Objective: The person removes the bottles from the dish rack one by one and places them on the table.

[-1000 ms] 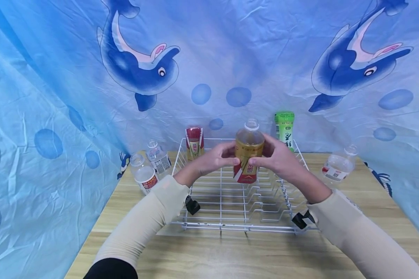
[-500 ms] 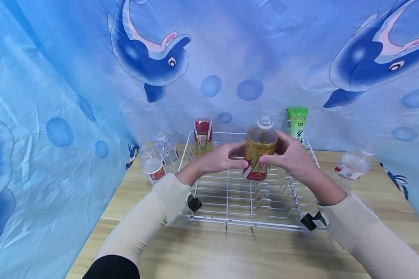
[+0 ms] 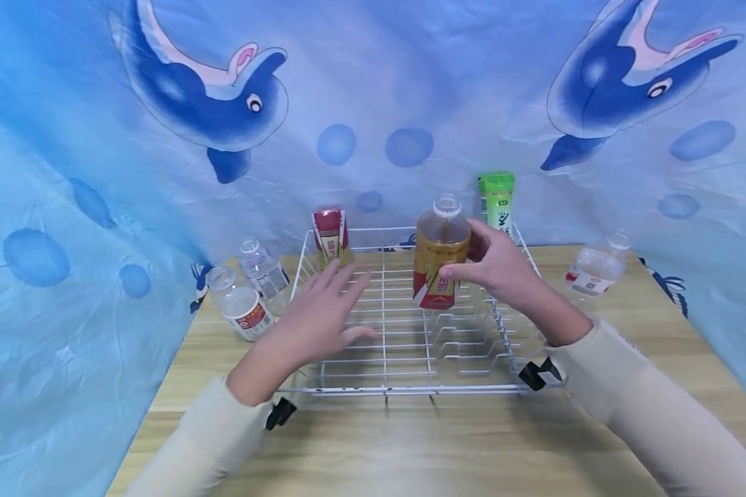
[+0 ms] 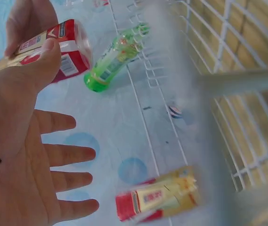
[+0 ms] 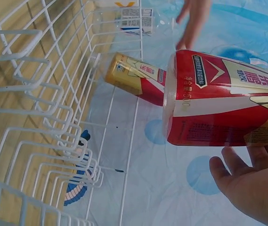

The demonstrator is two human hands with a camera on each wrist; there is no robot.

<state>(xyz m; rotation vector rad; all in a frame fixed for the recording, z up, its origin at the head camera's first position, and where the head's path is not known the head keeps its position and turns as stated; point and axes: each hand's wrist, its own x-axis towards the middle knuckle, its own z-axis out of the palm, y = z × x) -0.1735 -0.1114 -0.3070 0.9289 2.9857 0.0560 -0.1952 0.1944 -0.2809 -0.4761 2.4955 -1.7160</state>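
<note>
My right hand [image 3: 503, 270] grips an uncapped clear plastic bottle with a gold and red label [image 3: 431, 261], holding it upright above the white wire rack [image 3: 385, 391]. My left hand [image 3: 316, 319] is over the rack's left side with its fingers spread, apart from the bottle and holding nothing. At the rack's back left, a second red and gold bottle [image 3: 331, 238] stands upside down; the left wrist view shows this bottle [image 4: 162, 195] too. A green bottle [image 3: 497, 200] is upside down at the back right, partly hidden behind my right hand.
Two clear bottles [image 3: 244, 307] with labels stand on the wooden table [image 3: 373, 449] left of the rack. Another clear bottle [image 3: 597, 269] is on the right. Behind everything hangs a blue curtain [image 3: 373, 83] with dolphins. Thin prongs [image 5: 39, 146] rise from the rack.
My left hand has let go of the bottle and moved left and down, its fingers spreading. The right hand still holds the bottle over the rack. The head view has shifted.
</note>
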